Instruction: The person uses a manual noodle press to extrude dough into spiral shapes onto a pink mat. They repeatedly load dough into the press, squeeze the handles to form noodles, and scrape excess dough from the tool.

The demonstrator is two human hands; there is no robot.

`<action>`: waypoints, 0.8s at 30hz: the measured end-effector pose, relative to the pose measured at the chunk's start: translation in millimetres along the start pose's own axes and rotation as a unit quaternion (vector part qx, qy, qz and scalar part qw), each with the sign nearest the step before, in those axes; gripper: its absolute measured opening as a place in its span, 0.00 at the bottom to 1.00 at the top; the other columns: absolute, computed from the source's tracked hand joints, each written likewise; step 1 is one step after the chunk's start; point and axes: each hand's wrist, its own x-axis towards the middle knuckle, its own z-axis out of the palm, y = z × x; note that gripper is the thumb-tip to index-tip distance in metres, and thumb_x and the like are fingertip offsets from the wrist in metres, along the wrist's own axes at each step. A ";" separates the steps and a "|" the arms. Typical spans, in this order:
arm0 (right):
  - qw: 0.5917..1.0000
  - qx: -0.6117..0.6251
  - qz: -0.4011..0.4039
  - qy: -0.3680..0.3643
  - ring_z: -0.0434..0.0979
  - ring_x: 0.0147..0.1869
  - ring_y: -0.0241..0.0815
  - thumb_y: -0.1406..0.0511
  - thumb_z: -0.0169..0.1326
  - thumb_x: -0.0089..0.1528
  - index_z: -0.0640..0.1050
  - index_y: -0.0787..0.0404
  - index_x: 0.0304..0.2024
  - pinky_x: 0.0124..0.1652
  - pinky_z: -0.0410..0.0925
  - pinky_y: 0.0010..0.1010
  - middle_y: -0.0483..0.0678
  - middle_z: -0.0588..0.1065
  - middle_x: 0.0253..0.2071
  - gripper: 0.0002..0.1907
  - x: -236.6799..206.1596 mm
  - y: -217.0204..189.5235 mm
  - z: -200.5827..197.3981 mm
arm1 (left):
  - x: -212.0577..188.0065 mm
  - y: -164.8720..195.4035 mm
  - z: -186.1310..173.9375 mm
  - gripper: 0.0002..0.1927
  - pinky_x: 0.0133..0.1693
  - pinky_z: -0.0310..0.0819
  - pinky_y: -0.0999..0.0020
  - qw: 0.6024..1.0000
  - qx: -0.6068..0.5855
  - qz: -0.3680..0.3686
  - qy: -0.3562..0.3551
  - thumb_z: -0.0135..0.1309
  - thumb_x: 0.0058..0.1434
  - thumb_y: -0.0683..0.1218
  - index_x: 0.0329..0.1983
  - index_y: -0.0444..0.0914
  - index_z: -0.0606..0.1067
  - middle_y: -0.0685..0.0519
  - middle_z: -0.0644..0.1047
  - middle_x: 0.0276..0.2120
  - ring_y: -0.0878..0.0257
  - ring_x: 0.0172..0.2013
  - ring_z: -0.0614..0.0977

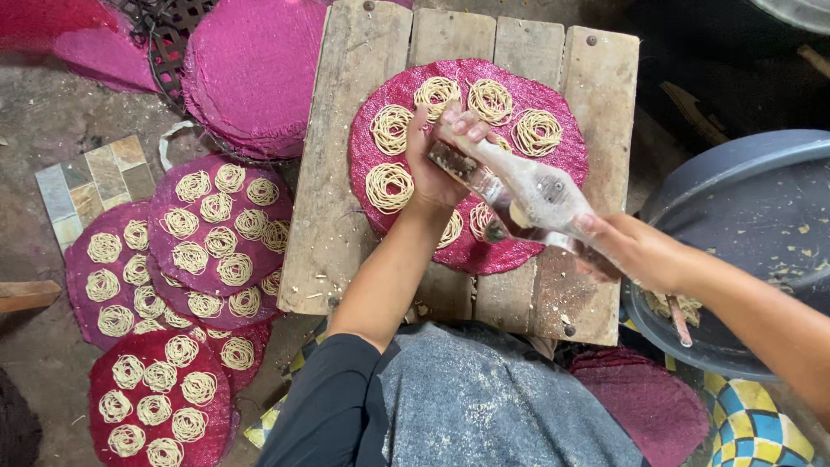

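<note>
A grey lap (484, 406) sits just below the wooden board (337, 173). On the board lies a pink mat (562, 160) of noodle coils; over it both hands, left (432, 164) and right (635, 251), clench a press (519, 195).

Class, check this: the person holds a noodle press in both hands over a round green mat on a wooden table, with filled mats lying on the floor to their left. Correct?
Not quite: the head view shows the round mat is magenta, not green. The rest stands: both the left hand and right hand hold the press over the wooden table, filled mats at left.
</note>
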 end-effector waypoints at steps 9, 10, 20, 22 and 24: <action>0.999 -0.009 -0.023 0.046 0.74 0.31 0.41 0.44 0.31 0.68 0.76 0.68 0.47 0.33 0.70 0.36 0.49 0.75 0.29 0.36 3.9 -19.0 5.1 | 21.6 12.5 6.0 0.22 0.49 0.73 0.58 0.997 0.074 0.020 0.011 0.45 0.68 0.66 0.33 0.46 0.67 0.58 0.68 0.27 0.62 0.35 0.74; 0.999 0.025 -0.033 0.027 0.74 0.30 0.40 0.45 0.32 0.68 0.76 0.70 0.46 0.32 0.69 0.35 0.49 0.75 0.28 0.36 3.7 -18.7 7.0 | 16.5 11.9 7.0 0.21 0.48 0.73 0.59 0.997 0.070 0.017 0.021 0.45 0.68 0.66 0.33 0.46 0.66 0.59 0.68 0.27 0.62 0.35 0.74; 0.990 -0.063 -0.029 0.119 0.73 0.39 0.41 0.47 0.38 0.69 0.76 0.68 0.56 0.41 0.70 0.37 0.54 0.77 0.34 0.33 9.2 2.1 -15.7 | 30.7 -4.9 2.9 0.18 0.54 0.72 0.58 0.999 0.039 0.010 -0.017 0.42 0.66 0.61 0.36 0.43 0.68 0.54 0.73 0.34 0.59 0.41 0.76; 0.993 -0.028 -0.051 0.105 0.77 0.45 0.39 0.46 0.40 0.68 0.72 0.67 0.62 0.46 0.71 0.35 0.51 0.80 0.40 0.34 14.4 11.7 -15.8 | 24.8 6.5 -5.7 0.26 0.52 0.71 0.57 0.985 0.138 -0.081 0.069 0.35 0.65 0.64 0.42 0.37 0.70 0.50 0.75 0.44 0.57 0.45 0.77; 0.992 -0.035 -0.061 0.107 0.77 0.48 0.38 0.46 0.40 0.68 0.71 0.65 0.64 0.49 0.69 0.33 0.50 0.80 0.43 0.34 17.0 21.6 -18.5 | 17.0 4.4 -18.9 0.38 0.48 0.72 0.64 0.905 0.319 -0.182 0.217 0.25 0.67 0.69 0.57 0.35 0.68 0.45 0.74 0.56 0.63 0.45 0.78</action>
